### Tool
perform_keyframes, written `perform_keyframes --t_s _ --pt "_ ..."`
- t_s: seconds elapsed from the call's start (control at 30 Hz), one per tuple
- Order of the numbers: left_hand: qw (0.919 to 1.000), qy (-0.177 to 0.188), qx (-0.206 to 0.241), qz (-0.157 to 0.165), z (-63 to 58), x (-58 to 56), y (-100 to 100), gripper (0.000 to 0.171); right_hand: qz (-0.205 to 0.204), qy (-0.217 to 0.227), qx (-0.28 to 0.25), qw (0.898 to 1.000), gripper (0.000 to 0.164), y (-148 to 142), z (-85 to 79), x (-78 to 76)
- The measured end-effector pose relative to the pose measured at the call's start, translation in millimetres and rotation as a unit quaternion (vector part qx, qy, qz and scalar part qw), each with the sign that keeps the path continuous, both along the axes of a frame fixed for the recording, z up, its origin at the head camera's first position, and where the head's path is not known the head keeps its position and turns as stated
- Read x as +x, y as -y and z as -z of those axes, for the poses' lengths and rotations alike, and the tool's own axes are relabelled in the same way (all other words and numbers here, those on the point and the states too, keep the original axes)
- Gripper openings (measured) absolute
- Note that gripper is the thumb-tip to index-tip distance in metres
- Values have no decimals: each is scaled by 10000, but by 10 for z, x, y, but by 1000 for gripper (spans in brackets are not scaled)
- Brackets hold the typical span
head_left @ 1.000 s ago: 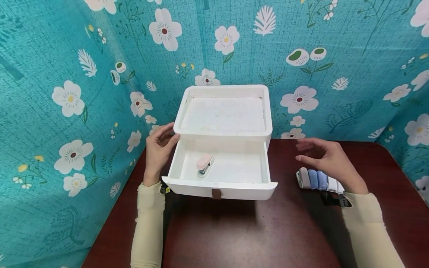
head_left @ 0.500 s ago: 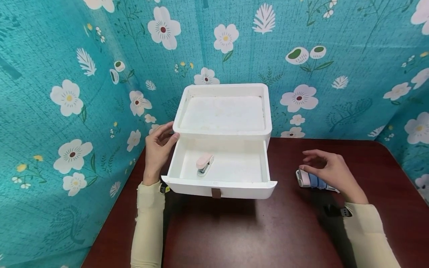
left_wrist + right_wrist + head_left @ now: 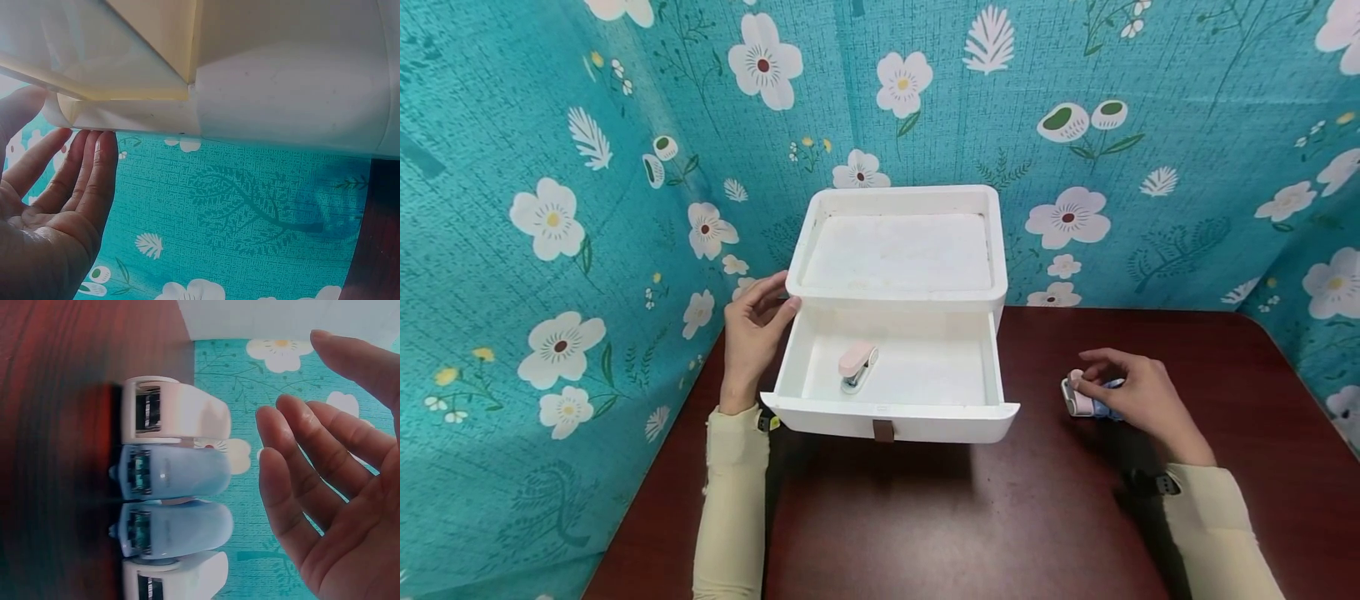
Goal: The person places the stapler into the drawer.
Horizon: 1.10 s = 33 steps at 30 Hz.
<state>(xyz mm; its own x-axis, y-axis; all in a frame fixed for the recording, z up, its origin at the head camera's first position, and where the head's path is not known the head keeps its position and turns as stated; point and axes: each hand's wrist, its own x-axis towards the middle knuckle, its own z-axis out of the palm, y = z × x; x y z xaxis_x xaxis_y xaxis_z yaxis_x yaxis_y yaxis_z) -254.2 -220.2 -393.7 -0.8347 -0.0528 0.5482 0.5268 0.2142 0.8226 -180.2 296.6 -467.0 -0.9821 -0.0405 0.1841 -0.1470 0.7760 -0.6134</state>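
My left hand [image 3: 751, 342] touches the left side of a white drawer unit [image 3: 895, 295] with its fingertips; in the left wrist view its fingers [image 3: 94, 181] reach fairly straight to the edge. The drawer [image 3: 955, 423] is pulled out, and a pink mini stapler [image 3: 856, 362] lies in it, left of centre. My right hand [image 3: 1138, 398] hovers over a row of small staplers at the right. In the right wrist view a pale pink stapler [image 3: 203, 412], two blue staplers [image 3: 187, 472] and a white one [image 3: 209, 578] stand side by side, apart from the spread, loosely bent fingers.
The unit stands on a dark red wooden table [image 3: 910, 517], and its top forms a shallow tray with a raised rim. A brown pull tab [image 3: 883, 430] hangs from the drawer front. Teal flowered cloth [image 3: 955, 125] encloses the back and left side.
My right hand has come down and nearer to me over the stapler row, covering more of it. The left hand, the drawer and the pink stapler inside have stayed put.
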Motion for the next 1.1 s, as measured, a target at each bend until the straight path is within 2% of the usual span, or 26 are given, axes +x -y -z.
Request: perform_keyframes --t_s 0.23,0.5,0.77,1.1 --pt "10000 23 -37 -63 -4 4 14 40 124 146 -23 9998 49 -26 80 6" --pt "10000 29 44 7 -11 9 5 40 103 165 110 9998 43 -67 171 -9" --pt "10000 50 25 -9 -4 -11 -5 41 187 248 255 9992 43 -70 232 -13" --pt "10000 21 72 41 -3 -5 3 41 370 148 472 9981 43 -43 274 -52"
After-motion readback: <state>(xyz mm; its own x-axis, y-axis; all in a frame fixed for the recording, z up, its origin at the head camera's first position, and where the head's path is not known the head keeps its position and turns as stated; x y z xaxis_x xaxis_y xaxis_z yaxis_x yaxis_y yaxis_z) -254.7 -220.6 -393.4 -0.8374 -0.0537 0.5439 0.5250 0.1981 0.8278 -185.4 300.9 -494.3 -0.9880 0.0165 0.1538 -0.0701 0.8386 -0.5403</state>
